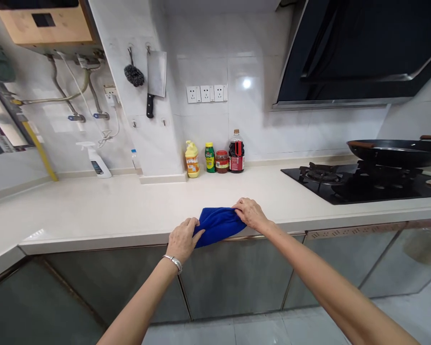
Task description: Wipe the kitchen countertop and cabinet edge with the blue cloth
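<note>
A blue cloth [218, 225] lies bunched at the front edge of the pale countertop [129, 206], partly hanging over the edge. My left hand [182, 238] grips its left end with the fingers curled round the fabric; a silver bracelet sits on that wrist. My right hand [250, 213] pinches the cloth's upper right end, fingers closed on it. Both hands hold the same cloth between them.
Several bottles and jars [215, 157] stand against the tiled back wall. A black gas hob [359, 184] with a dark wok [398, 151] is on the right, under a range hood [359, 52]. A spray bottle [96, 163] stands at the left; a cleaver [155, 79] hangs above.
</note>
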`<state>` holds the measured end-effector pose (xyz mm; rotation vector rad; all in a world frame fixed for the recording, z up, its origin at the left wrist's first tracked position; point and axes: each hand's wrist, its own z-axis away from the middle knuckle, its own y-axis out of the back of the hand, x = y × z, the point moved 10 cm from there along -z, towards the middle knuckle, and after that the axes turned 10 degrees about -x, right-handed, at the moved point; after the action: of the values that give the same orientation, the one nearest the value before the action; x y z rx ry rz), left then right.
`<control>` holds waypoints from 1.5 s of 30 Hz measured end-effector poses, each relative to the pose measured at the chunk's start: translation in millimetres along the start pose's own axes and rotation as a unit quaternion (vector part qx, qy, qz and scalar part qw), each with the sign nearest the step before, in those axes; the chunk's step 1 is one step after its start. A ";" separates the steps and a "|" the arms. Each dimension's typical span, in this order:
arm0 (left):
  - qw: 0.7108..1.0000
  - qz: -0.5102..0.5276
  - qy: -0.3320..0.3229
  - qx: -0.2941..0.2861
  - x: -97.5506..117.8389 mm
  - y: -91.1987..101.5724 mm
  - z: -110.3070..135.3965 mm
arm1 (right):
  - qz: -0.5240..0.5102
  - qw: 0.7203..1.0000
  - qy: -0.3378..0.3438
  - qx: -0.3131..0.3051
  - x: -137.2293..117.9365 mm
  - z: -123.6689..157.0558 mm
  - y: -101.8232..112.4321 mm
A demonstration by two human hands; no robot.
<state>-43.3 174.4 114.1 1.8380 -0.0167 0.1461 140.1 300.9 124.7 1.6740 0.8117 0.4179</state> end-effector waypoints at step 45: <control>0.976 -0.091 0.050 0.191 29.4 255.0 -59.0 | -0.197 0.939 0.080 0.271 -9.3 35.6 253.1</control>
<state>-41.9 164.2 377.3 2.2015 0.2658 0.1173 230.4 246.8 357.8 1.9278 1.4490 0.0431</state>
